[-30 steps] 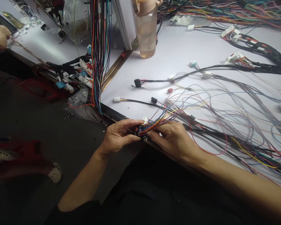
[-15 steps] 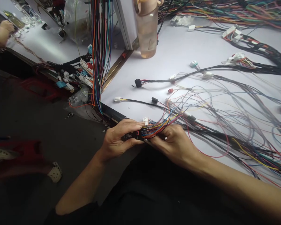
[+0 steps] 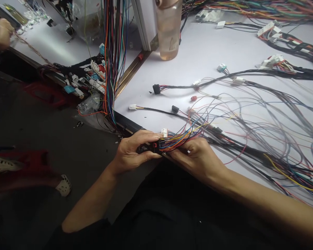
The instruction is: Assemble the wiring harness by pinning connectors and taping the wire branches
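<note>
Near the table's front edge my left hand [image 3: 133,149] grips a black connector [image 3: 155,146] with a red mark, its thumb below and fingers above. Many coloured wires [image 3: 181,140] run out of its right side. My right hand [image 3: 200,156] is closed at these wires just right of the connector; its fingertips are partly hidden, and what they pinch is too small to tell. A white connector [image 3: 164,132] lies just above the black one, by my left fingertips.
On the white table [image 3: 141,73] stand a bottle [image 3: 168,33] and wire harnesses [image 3: 250,149] spreading right. A hanging wire bundle [image 3: 113,59] is at the left. Another person's hand [image 3: 5,29] shows far left, and a foot in a clog [image 3: 64,185] below.
The view has shifted slightly, so the table's contents sit a little further right and higher. A red wire loop beside my right hand looks smaller. Both hands keep nearly the same pose.
</note>
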`<action>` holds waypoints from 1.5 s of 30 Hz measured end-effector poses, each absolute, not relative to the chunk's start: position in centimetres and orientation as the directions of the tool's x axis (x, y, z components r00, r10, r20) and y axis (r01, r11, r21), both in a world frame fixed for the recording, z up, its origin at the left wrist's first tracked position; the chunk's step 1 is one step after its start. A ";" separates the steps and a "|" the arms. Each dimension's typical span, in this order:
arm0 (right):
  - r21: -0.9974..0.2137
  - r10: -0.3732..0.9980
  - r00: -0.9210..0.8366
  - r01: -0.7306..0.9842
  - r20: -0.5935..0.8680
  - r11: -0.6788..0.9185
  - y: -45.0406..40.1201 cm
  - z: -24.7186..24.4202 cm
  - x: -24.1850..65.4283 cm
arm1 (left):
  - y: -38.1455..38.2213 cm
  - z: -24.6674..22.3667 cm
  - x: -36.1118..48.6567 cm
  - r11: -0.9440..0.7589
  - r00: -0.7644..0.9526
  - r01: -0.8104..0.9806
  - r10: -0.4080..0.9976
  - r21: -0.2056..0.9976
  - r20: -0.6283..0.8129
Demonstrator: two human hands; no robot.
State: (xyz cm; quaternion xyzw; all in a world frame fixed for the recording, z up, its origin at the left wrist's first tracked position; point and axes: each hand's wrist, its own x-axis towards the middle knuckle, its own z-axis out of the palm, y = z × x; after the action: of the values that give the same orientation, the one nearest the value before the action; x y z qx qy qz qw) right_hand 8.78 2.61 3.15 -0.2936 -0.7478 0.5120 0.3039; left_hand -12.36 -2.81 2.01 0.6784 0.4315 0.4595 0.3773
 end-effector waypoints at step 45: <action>-0.952 0.852 -0.509 0.182 0.122 0.245 4.8 1.3 9.5 | 7.9 1.5 -14.0 -0.264 0.040 0.553 0.956 0.790 0.291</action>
State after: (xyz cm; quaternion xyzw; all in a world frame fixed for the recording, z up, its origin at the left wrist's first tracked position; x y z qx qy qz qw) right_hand 9.47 4.80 1.27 -0.3626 -0.7131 0.4961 0.3376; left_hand -13.98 7.87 1.45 0.6787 0.5559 0.4138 0.2433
